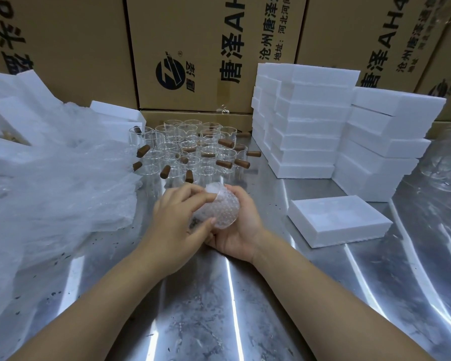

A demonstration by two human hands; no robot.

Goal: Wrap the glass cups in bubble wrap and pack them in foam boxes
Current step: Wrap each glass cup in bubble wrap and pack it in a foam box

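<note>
While my right hand cupped the bubble-wrapped cup from beneath, over the middle of the desk, my left hand arched over it, pinching its wrap.

white foam boxes, brown-handled clear glass cups, tan cartons

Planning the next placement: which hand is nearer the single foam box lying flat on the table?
Right. The right hand cradles the wrapped cup just left of the foam box; the left hand grips the cup's far side, farther from it.
</note>
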